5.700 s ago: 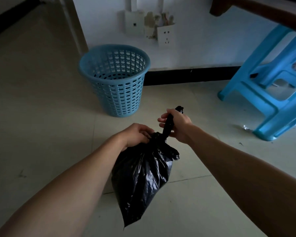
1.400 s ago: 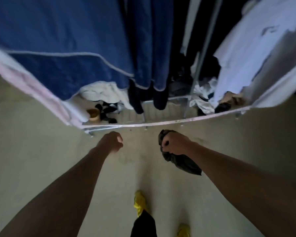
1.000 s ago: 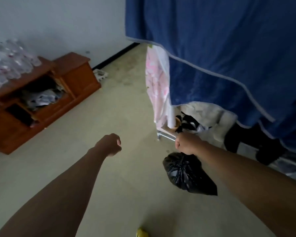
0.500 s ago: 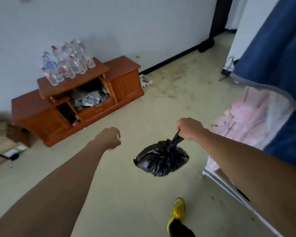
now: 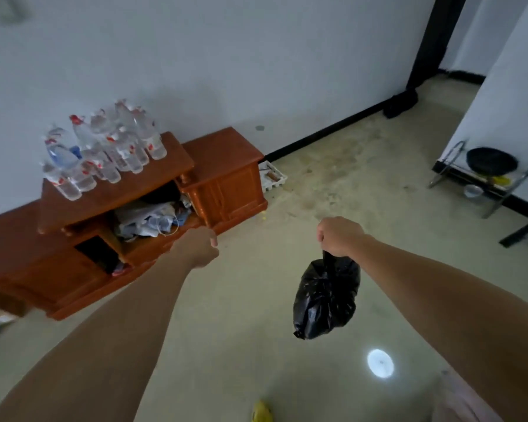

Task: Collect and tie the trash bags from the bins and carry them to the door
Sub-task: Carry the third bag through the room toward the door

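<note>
1. The right hand (image 5: 339,236), centre right, clenches the knotted neck of the trash bag (image 5: 325,296), so it hangs free below for carrying.
2. The left hand (image 5: 197,249), mid-frame, is curled and empty, probably idle.

Both my forearms are bare and stretched forward, running up from the bottom corners of the view toward its middle. My left hand (image 5: 199,247) sits out ahead, left of centre, with the fingers curled into a loose fist that has nothing in it and the thumb lying along the top. My right hand (image 5: 338,236) is at about the same height, well apart from the left, knuckles up and wrist bent slightly down. Its fingers are closed tight round the gathered neck of the trash bag (image 5: 326,296), which hangs free beneath the fist.
</note>
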A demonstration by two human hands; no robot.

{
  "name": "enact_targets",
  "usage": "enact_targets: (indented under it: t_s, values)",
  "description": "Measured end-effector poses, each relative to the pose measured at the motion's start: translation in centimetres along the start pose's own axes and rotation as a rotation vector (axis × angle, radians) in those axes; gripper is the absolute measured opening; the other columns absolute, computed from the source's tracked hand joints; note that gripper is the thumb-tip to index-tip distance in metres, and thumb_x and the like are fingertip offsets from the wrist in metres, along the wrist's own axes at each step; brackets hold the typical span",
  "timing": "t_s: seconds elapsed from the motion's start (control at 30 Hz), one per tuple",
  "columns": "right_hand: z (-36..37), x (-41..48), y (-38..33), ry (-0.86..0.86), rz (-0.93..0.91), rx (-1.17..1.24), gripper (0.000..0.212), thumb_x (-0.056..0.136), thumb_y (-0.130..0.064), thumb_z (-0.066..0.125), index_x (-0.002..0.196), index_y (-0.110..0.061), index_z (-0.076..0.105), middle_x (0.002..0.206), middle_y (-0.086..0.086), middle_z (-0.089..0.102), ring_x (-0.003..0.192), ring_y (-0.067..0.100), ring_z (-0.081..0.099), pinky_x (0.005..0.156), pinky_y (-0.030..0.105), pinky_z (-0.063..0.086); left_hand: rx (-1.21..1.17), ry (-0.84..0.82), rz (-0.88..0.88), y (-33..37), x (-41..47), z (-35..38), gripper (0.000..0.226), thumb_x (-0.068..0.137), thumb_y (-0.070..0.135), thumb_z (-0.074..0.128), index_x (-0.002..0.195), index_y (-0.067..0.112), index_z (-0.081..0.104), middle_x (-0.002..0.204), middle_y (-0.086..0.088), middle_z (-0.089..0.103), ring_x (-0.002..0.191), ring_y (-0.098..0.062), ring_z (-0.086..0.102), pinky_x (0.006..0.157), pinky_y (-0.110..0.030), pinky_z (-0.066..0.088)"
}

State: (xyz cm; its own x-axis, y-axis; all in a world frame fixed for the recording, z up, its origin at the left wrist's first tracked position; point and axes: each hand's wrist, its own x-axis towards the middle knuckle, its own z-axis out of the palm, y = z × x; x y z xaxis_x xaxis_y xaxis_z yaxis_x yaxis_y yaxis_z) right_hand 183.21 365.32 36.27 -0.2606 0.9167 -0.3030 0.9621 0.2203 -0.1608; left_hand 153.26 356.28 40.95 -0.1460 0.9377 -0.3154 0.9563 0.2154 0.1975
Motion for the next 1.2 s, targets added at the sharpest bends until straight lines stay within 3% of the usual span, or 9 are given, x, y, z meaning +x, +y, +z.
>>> enact_targets:
  t_s: [0.37, 0.5, 0.6, 0.73, 0.87, 1.03, 1.2]
  values:
    - [-9.8, 31.4, 13.4, -0.093, 0.245, 0.021, 0.017, 0.081, -0.008, 0.048, 0.08, -0.014, 0.064, 0.084, 0.005, 0.066, 0.076, 0.024, 0.064, 0.071, 0.031, 0.055, 0.119, -0.065, 0.212, 10.6, 39.8, -8.9, 0.024, 0.092, 0.019, 0.053, 0.111, 0.01, 0.063, 0.117, -0.009, 0.061, 0.105, -0.025, 0.059, 0.086, -0.035, 0.048]
    - [-16.3, 39.8, 18.3, -0.025, 0.326, 0.09, 0.023, 0.083, -0.013, 0.051, 0.098, -0.016, 0.069, 0.098, 0.004, 0.069, 0.087, 0.024, 0.066, 0.08, 0.037, 0.058, 0.182, -0.092, 0.365, 17.8, 52.5, -13.9, 0.006, 0.091, 0.014, 0.049, 0.088, 0.011, 0.053, 0.09, -0.011, 0.05, 0.072, -0.022, 0.049, 0.063, -0.032, 0.038]
    - [-20.6, 46.0, 22.6, 0.017, 0.369, 0.126, 0.023, 0.085, -0.013, 0.055, 0.101, -0.013, 0.071, 0.105, 0.007, 0.069, 0.095, 0.027, 0.066, 0.085, 0.04, 0.057, 0.141, -0.08, 0.432, 23.7, 60.8, -16.1, 0.017, 0.093, 0.02, 0.052, 0.104, 0.01, 0.06, 0.1, -0.009, 0.054, 0.093, -0.029, 0.057, 0.073, -0.032, 0.042]
    - [-23.8, 56.3, 29.2, 0.082, 0.387, 0.149, 0.022, 0.085, -0.015, 0.056, 0.099, -0.016, 0.073, 0.106, 0.007, 0.07, 0.096, 0.026, 0.066, 0.084, 0.04, 0.058, 0.118, -0.064, 0.458, 31.3, 73.0, -17.7, 0.011, 0.091, 0.016, 0.046, 0.097, 0.014, 0.055, 0.107, -0.014, 0.06, 0.086, -0.027, 0.055, 0.072, -0.033, 0.044]
    - [-26.6, 67.0, 36.1, 0.054, 0.386, 0.209, 0.019, 0.088, -0.018, 0.057, 0.1, -0.018, 0.072, 0.104, 0.005, 0.069, 0.094, 0.023, 0.066, 0.081, 0.036, 0.057, 0.139, -0.106, 0.407, 38.6, 84.8, -18.3, 0.022, 0.09, 0.017, 0.048, 0.109, 0.014, 0.059, 0.112, -0.01, 0.061, 0.09, -0.025, 0.056, 0.073, -0.03, 0.044]
    - [-32.8, 78.2, 45.5, 0.048, 0.404, 0.219, 0.015, 0.086, -0.021, 0.061, 0.096, -0.019, 0.073, 0.099, 0.003, 0.071, 0.09, 0.021, 0.066, 0.079, 0.035, 0.058, 0.109, -0.131, 0.421, 48.1, 98.1, -21.8, 0.025, 0.091, 0.018, 0.052, 0.113, 0.009, 0.062, 0.119, -0.011, 0.06, 0.105, -0.027, 0.058, 0.09, -0.035, 0.049]
    - [-39.5, 88.3, 54.1, 0.075, 0.405, 0.206, 0.014, 0.089, -0.021, 0.06, 0.095, -0.02, 0.073, 0.098, 0.001, 0.07, 0.09, 0.02, 0.065, 0.072, 0.032, 0.054, 0.069, -0.164, 0.411, 56.8, 110.3, -23.8, 0.03, 0.091, 0.023, 0.055, 0.119, 0.013, 0.059, 0.124, -0.01, 0.058, 0.109, -0.026, 0.057, 0.094, -0.036, 0.048]
